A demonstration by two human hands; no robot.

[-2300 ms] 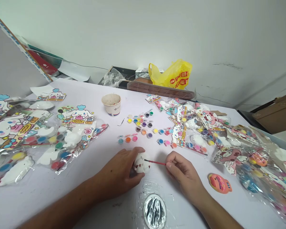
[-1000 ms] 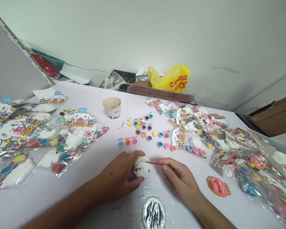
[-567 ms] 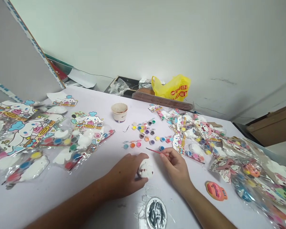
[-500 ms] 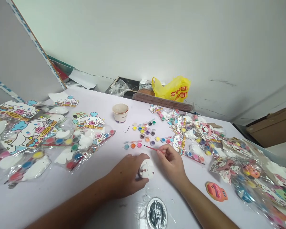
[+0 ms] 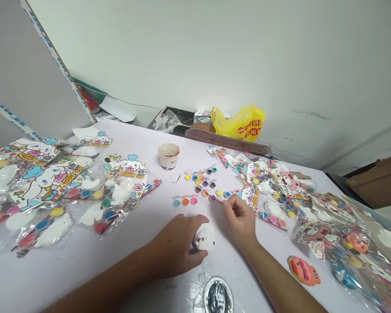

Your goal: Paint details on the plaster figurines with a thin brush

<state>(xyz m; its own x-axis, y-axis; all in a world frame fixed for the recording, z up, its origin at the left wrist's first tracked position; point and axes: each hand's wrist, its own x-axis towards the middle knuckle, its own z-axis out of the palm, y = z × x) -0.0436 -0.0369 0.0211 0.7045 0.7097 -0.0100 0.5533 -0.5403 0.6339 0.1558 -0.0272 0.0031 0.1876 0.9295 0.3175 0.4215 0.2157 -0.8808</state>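
Note:
In the head view my left hand [image 5: 179, 241] is closed around a small white plaster figure [image 5: 206, 237] with a few dark reddish spots on it. My right hand [image 5: 240, 219] pinches a thin red paintbrush [image 5: 216, 200]. The brush tip points left, over or at one of the small paint pots [image 5: 204, 194]; whether it touches the paint I cannot tell. A short strip of blue, orange and pink paint pots [image 5: 185, 201] lies just beyond my left hand. Behind the pots stands a paper cup [image 5: 168, 155], stained reddish inside.
Clear bags with white plaster pieces and paints [image 5: 52, 191] cover the left side; more bags [image 5: 282, 187] crowd the right. A painted orange-pink piece [image 5: 303, 270] lies near my right forearm. A round black-and-white item [image 5: 218, 296] lies in front. A yellow plastic bag [image 5: 239, 124] sits behind the table.
My right hand has moved the brush forward, its tip going from beside the pink pot to the pots farther back. The view has shifted slightly. My left hand keeps its hold.

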